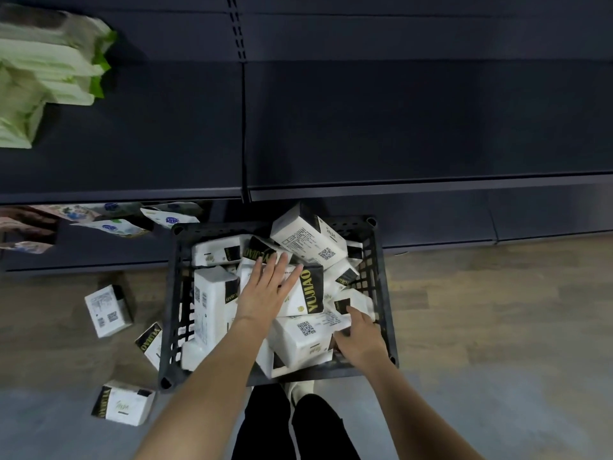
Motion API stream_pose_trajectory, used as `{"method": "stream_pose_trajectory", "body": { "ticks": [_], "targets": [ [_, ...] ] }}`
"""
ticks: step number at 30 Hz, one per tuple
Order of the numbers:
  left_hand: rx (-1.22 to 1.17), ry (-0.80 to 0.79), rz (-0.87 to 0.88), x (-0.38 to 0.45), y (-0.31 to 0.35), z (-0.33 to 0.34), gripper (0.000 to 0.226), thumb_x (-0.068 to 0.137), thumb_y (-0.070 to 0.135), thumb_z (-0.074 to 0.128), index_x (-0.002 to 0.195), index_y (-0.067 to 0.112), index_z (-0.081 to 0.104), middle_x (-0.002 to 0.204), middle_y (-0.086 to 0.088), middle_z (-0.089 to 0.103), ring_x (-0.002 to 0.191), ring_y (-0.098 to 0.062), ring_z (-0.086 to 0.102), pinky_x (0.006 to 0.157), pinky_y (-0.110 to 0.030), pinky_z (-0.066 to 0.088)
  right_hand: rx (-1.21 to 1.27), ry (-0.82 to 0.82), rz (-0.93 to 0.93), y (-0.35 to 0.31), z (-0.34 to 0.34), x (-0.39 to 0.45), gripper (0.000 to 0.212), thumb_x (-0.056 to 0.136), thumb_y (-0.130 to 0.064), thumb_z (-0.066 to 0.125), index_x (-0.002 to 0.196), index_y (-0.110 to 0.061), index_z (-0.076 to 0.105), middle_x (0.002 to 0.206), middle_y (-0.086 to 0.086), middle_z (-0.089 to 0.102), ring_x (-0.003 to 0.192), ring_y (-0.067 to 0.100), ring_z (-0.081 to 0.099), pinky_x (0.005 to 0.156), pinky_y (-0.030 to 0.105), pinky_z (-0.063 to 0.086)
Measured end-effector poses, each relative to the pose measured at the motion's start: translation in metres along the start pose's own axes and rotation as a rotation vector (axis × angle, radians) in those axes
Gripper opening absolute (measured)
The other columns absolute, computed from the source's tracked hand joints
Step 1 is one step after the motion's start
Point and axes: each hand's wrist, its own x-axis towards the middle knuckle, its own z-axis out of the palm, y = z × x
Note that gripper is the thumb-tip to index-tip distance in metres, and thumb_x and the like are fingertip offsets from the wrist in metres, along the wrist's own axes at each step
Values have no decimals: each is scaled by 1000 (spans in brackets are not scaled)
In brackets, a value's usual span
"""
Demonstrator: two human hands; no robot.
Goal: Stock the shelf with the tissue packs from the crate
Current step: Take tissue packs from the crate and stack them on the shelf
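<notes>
The person is bending over the black crate (381, 293), which is sitting on the floor (497, 310) right by the dark shelf (398, 127) so the reach is short. The left hand (265, 293) is lying flat and loose on a tissue pack (308, 290), holding it down. The right hand (360, 336) is curling round the edge of another pack (305, 340), likely to lift it.

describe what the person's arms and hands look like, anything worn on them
Both forearms are bare, with no sleeves in view. The left hand and right hand wear no gloves, and no watch, ring or bracelet shows on either wrist.
</notes>
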Motion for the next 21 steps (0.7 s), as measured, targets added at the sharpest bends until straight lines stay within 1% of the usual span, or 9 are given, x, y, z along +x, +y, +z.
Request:
{"method": "stream_pose_trajectory", "body": {
  "ticks": [3,8,10,11,12,14,16,21],
  "targets": [
    [-9,-15,-2,1,-1,-5,90,92,4,46,144,12,-28,154,-22,-2,142,-40,3,115,-51,0,5,7,-4,3,-1,1,63,92,-31,49,148,-19,23,149,3,31,135,26,29,110,37,28],
    [15,36,8,-14,-8,-18,95,87,13,56,148,7,-17,146,-21,18,132,-37,25,112,-48,16,-3,8,-22,0,-14,-13,62,92,-30,49,147,-20,23,149,2,29,134,27,30,107,36,30],
    [3,88,-32,-23,-12,-25,107,78,23,68,148,7,-12,140,-18,31,123,-35,35,108,-47,26,-14,10,-42,-4,-24,-20,62,92,-30,50,147,-20,22,150,2,28,134,26,30,107,35,31],
    [-2,78,-50,-27,-15,-31,113,74,26,71,147,6,-14,139,-17,31,122,-35,36,108,-46,27,-26,11,-57,-8,-30,-23,63,92,-31,50,147,-20,22,151,2,27,134,26,30,107,35,31],
    [-3,71,-50,-33,-18,-36,115,75,26,70,146,6,-18,140,-18,26,124,-35,32,109,-46,24,-37,14,-70,-13,-36,-27,63,92,-31,51,148,-20,22,151,2,26,135,27,30,107,35,31],
    [2,47,-46,-43,-25,-46,110,81,22,65,144,6,-23,145,-19,16,130,-37,24,111,-47,17,-43,22,-99,-25,-49,-34,64,92,-32,52,148,-22,22,151,3,26,135,28,29,107,37,32],
    [23,60,-63,-55,-34,-67,105,84,23,62,146,8,-21,147,-19,13,132,-36,21,110,-46,16,-36,39,-136,-38,-61,-42,65,90,-31,53,147,-22,24,150,4,27,133,29,31,106,38,33],
    [54,126,-113,-88,-55,-107,98,88,20,58,147,9,-19,150,-18,12,133,-36,21,110,-45,18,-58,88,-239,-72,-92,-68,67,90,-27,53,148,-22,20,154,4,20,135,28,30,105,36,35]
  ]
}}
